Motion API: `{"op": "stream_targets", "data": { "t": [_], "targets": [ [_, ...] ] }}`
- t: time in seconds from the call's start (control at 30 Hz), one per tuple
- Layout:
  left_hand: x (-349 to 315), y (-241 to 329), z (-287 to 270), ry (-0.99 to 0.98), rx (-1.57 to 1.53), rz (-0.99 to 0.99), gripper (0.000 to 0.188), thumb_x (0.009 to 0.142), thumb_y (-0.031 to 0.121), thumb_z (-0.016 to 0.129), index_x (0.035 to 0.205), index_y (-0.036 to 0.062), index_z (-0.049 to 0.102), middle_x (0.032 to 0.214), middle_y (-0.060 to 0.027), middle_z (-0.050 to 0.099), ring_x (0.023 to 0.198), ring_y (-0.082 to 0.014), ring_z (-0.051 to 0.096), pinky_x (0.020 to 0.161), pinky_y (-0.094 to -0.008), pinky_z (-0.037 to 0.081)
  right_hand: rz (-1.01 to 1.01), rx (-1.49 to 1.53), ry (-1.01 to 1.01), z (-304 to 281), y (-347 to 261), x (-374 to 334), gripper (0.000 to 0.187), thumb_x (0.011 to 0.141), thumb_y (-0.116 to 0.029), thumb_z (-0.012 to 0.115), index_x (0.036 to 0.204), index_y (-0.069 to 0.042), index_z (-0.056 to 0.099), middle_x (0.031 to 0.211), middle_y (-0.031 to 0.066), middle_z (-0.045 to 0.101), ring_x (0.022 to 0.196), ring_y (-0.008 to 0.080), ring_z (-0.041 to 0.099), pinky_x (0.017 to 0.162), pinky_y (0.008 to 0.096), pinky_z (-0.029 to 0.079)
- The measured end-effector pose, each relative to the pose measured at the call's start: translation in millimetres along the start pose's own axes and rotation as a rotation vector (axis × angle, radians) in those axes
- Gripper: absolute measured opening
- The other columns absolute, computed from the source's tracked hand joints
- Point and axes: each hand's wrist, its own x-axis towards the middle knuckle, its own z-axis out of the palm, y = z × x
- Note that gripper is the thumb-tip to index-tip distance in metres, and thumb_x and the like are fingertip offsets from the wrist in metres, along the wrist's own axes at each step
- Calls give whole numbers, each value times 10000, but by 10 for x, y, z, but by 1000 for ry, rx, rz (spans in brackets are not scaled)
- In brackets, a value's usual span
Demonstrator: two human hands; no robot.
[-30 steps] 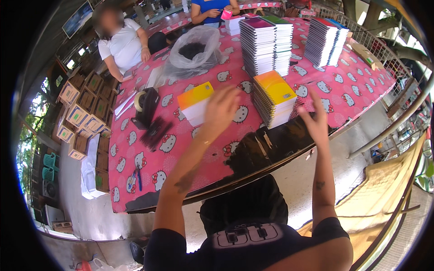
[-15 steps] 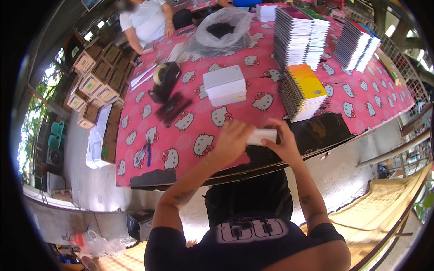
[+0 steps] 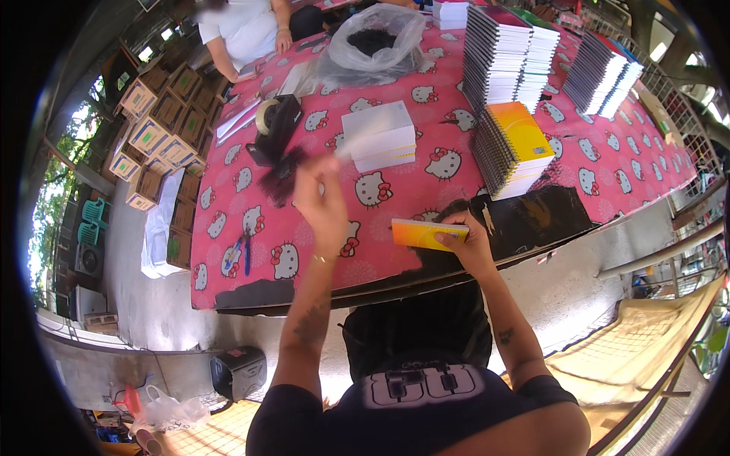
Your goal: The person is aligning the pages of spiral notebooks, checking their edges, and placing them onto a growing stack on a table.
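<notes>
My right hand (image 3: 473,245) grips a small yellow-orange notepad (image 3: 418,234) by its right end, thumb on top, just above the table's near edge. My left hand (image 3: 321,199) is raised left of it, fingers pinched together. A pale blurred streak (image 3: 356,144) reaches from its fingertips toward the white paper pads (image 3: 378,131); what it is cannot be made out. Beside that hand lies a pile of black bristly strands (image 3: 283,178), perhaps binding coils. A black tape dispenser (image 3: 283,129) stands just behind the pile.
Yellow spiral notebooks (image 3: 517,148) are stacked to the right, with taller notebook stacks (image 3: 498,57) behind. A clear bag (image 3: 372,45) of black material sits at the back. Blue-handled cutters (image 3: 247,251) lie at left. Another person (image 3: 247,34) is at the far left; cartons (image 3: 156,129) stand beyond.
My left hand has left the notepad and swung up and left. The notepad, pale side showing before, now shows its yellow-orange face in my right hand.
</notes>
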Motion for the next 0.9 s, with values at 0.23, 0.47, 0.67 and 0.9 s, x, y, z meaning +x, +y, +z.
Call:
{"op": "stream_targets", "data": {
  "t": [0.23,0.47,0.67,0.9],
  "targets": [
    [926,-444,90,-600,441,535,245,871,-6,612,1069,86,723,1174,-84,725,1255,-326,612,1186,-536,271,-29,35,-34,13,-45,15,277,872,13,762,1097,-44,611,1011,20,655,936,87,624,843,235,512],
    [295,16,61,-324,198,172,473,885,30,581,1358,34,575,1395,-212,558,1322,-383,516,1154,-543,309,-4,46,-15,51,-98,1,301,869,21,744,1125,-43,601,1030,20,629,959,87,603,846,245,501],
    [-1065,739,14,-469,346,101,550,915,-36,513,1459,28,465,1297,-245,501,1166,-385,537,978,-446,460,-6,43,-19,114,-106,-16,309,877,10,741,1152,-26,606,1046,35,644,985,104,611,884,257,495],
    [-1271,468,-38,-612,65,-153,476,1005,19,482,1477,24,428,1373,-246,509,1255,-418,516,1054,-451,420,39,7,-212,130,-211,9,240,916,-19,717,1153,12,692,1103,69,708,1025,113,635,921,253,495]
  ]
}}
